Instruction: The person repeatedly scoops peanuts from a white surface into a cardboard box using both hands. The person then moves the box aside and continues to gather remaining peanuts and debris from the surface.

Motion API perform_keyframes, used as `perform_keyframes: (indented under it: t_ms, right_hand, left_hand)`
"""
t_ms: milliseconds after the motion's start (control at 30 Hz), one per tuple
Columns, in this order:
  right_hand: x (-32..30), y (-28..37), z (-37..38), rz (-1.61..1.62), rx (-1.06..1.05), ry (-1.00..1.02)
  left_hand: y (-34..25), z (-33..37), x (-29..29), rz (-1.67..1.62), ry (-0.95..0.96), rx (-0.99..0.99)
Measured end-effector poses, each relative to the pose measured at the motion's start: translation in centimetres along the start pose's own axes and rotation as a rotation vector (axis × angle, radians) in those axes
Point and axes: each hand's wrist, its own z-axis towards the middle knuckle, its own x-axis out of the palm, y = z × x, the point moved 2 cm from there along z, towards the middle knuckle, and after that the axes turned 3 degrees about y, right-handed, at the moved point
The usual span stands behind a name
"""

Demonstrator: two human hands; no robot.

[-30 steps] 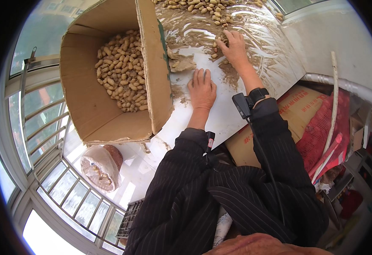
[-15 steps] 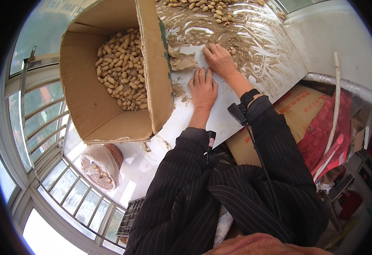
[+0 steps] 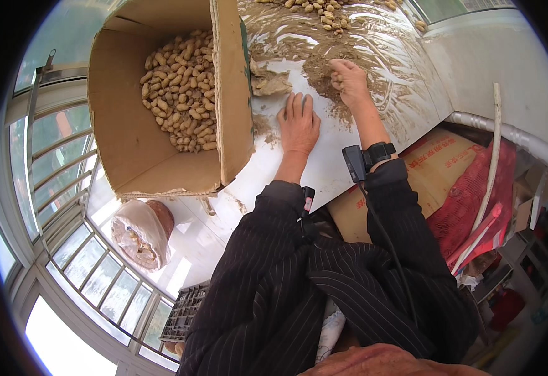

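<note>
My left hand (image 3: 299, 125) lies flat on the white tabletop (image 3: 274, 164), fingers stretched out. Just beyond its fingertips is a dirty greyish cloth or glove-like piece (image 3: 270, 82), beside the cardboard box. My right hand (image 3: 350, 84) hovers at the soil-covered part of the table, its fingers curled together against the thumb; what they hold, if anything, is hidden. Loose brown soil (image 3: 319, 74) is spread around it. To the left, the open cardboard box (image 3: 235, 119) is tipped on its side and contains many unshelled peanuts (image 3: 183, 94).
More peanuts (image 3: 327, 11) lie at the far edge of the table. A plastic bag (image 3: 137, 235) and a dark crate (image 3: 183, 313) stand low on the left. On the right are a flat carton (image 3: 427, 166), a red mesh sack (image 3: 468, 194) and a pale stick (image 3: 494, 144).
My right hand has moved right, away from my left hand and onto the soil, and its fingers have curled in. The left hand stays nearly in place.
</note>
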Motion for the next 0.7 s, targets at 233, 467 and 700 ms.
perform_keyframes:
  t_ms: [233, 467, 700]
  right_hand:
    - [-0.5, 2.0, -1.5, 0.630, 0.081, 0.296]
    - [-0.5, 2.7, -1.5, 0.773, 0.050, 0.535]
    - [0.0, 3.8, -1.6, 0.534, -0.008, 0.229]
  left_hand:
    - [0.1, 0.1, 0.2, 0.027, -0.016, 0.007]
    - [0.1, 0.1, 0.1, 0.039, -0.024, 0.009]
    - [0.0, 0.1, 0.1, 0.025, 0.005, -0.013]
